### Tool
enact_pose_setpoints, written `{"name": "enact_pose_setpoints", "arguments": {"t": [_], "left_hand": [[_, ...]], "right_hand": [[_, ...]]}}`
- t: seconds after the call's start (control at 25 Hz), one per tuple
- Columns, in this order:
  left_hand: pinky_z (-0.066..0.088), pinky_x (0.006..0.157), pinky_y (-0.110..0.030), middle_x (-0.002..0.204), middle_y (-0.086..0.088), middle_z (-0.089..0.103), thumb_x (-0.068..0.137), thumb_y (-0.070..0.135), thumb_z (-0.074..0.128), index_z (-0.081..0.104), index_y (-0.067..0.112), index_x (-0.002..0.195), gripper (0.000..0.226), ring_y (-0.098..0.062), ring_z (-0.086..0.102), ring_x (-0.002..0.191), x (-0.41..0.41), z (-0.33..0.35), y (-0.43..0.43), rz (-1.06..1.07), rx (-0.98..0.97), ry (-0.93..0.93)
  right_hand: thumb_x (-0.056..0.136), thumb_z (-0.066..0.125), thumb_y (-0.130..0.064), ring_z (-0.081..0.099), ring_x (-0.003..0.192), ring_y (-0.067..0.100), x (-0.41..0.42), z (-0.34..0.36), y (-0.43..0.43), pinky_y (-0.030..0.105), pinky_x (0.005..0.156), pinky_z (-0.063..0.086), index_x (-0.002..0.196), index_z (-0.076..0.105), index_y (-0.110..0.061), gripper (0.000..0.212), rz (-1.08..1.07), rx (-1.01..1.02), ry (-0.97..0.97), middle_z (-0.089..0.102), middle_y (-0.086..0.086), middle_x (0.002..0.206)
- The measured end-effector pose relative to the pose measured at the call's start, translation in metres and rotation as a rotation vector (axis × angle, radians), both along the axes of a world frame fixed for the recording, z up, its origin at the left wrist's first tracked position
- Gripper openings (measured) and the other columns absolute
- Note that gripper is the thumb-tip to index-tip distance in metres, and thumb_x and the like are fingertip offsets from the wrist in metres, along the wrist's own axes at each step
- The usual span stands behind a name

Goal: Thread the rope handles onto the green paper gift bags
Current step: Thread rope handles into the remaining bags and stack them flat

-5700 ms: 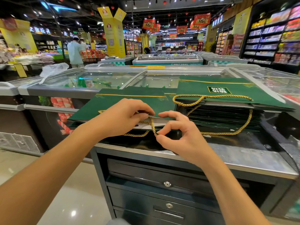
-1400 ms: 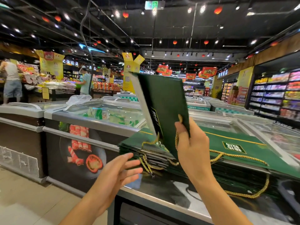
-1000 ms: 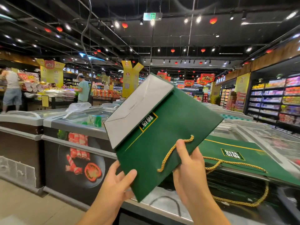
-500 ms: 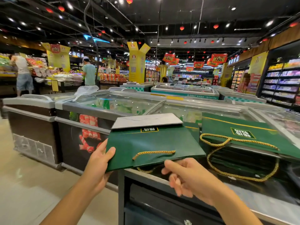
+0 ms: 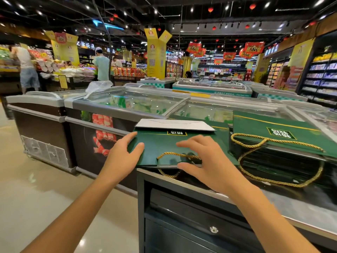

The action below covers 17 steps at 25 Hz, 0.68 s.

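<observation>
A folded green gift bag (image 5: 162, 143) with a white bottom flap lies flat on the left stack, at the counter's near left corner. Its gold rope handle (image 5: 171, 154) curves across the near end, and a second loop hangs below the edge. My left hand (image 5: 122, 157) rests against the bag's left edge with straight fingers. My right hand (image 5: 206, 159) hovers over the bag's near right part, fingers spread and relaxed, holding nothing. To the right sits a taller stack of green bags (image 5: 279, 143) with a long gold rope (image 5: 273, 141) looped over it.
The bags sit on a dark metal counter (image 5: 273, 199) with drawers below. Glass-topped freezer chests (image 5: 131, 105) stand behind and to the left. Two people stand at the far left displays. Open floor (image 5: 45, 189) lies to my left.
The bag, held up and turned over a second ago, has come down flat on the left stack. My right hand has let go of it and now hovers over it.
</observation>
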<state>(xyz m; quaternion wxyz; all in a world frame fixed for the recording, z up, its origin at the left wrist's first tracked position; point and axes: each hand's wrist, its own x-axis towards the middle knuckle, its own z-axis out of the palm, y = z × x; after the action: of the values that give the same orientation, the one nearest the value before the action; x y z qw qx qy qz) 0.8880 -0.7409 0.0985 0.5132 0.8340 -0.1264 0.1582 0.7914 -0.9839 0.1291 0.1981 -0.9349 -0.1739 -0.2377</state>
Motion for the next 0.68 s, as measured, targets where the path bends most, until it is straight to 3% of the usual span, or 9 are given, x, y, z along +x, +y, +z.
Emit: {"name": "enact_pose_setpoints", "arguments": {"t": [0.12,0.16,0.24,0.28,0.36,0.56,0.68], "left_hand": [[0.037,0.108,-0.029,0.141,0.010,0.048,0.093,0.038,0.067,0.047,0.028,0.147,0.059,-0.005,0.048,0.126,-0.010,-0.001,-0.001,-0.019,0.065,-0.036],[0.041,0.107,-0.031,0.141,0.010,0.051,0.090,0.038,0.072,0.045,0.025,0.148,0.065,-0.006,0.051,0.126,-0.013,-0.006,0.001,-0.055,-0.071,0.022],[0.052,0.099,-0.034,0.135,0.001,0.063,0.087,0.029,0.078,0.048,0.014,0.145,0.067,-0.014,0.065,0.117,-0.024,-0.014,-0.003,-0.167,-0.561,0.212],[0.057,0.093,-0.032,0.127,-0.005,0.070,0.088,0.022,0.075,0.054,0.010,0.138,0.055,-0.017,0.069,0.111,-0.030,-0.018,-0.007,-0.229,-0.767,0.286],[0.060,0.088,-0.030,0.117,-0.009,0.074,0.093,0.009,0.064,0.062,0.009,0.125,0.032,-0.020,0.072,0.106,-0.041,-0.021,-0.021,-0.306,-0.950,0.339],[0.058,0.092,-0.041,0.125,-0.016,0.069,0.099,0.002,0.053,0.056,0.005,0.132,0.033,-0.029,0.070,0.111,-0.040,-0.018,-0.035,-0.335,-1.053,0.354],[0.058,0.092,-0.044,0.124,-0.017,0.070,0.099,0.002,0.052,0.055,0.006,0.134,0.035,-0.031,0.070,0.108,-0.042,-0.020,-0.035,-0.344,-1.046,0.355]], "right_hand": [[0.092,0.069,-0.045,0.054,0.112,0.013,0.006,-0.004,0.004,0.042,0.101,0.043,0.114,0.073,-0.031,0.027,-0.020,0.015,0.066,0.063,-0.013,0.118],[0.092,0.070,-0.045,0.056,0.108,0.013,0.006,-0.005,0.004,0.042,0.099,0.045,0.109,0.074,-0.029,0.023,-0.018,0.043,0.051,0.065,-0.013,0.114],[0.090,0.070,-0.046,0.058,0.101,0.013,0.006,-0.004,0.004,0.041,0.095,0.047,0.102,0.073,-0.029,0.021,-0.014,0.072,0.028,0.066,-0.014,0.106],[0.090,0.070,-0.047,0.058,0.099,0.012,0.006,-0.004,0.004,0.041,0.094,0.048,0.101,0.073,-0.030,0.021,-0.012,0.072,0.027,0.066,-0.014,0.104],[0.090,0.069,-0.048,0.058,0.095,0.012,0.006,-0.003,0.006,0.039,0.090,0.048,0.100,0.073,-0.029,0.021,-0.004,0.078,0.037,0.066,-0.014,0.101],[0.093,0.071,-0.034,0.061,0.084,0.008,0.010,0.011,0.012,0.029,0.077,0.049,0.101,0.074,-0.026,0.012,0.023,0.153,0.076,0.069,-0.011,0.087],[0.094,0.071,-0.029,0.059,0.076,0.012,0.017,0.031,0.020,0.024,0.070,0.046,0.106,0.077,-0.023,0.015,0.061,0.038,0.131,0.068,-0.003,0.085]]}}
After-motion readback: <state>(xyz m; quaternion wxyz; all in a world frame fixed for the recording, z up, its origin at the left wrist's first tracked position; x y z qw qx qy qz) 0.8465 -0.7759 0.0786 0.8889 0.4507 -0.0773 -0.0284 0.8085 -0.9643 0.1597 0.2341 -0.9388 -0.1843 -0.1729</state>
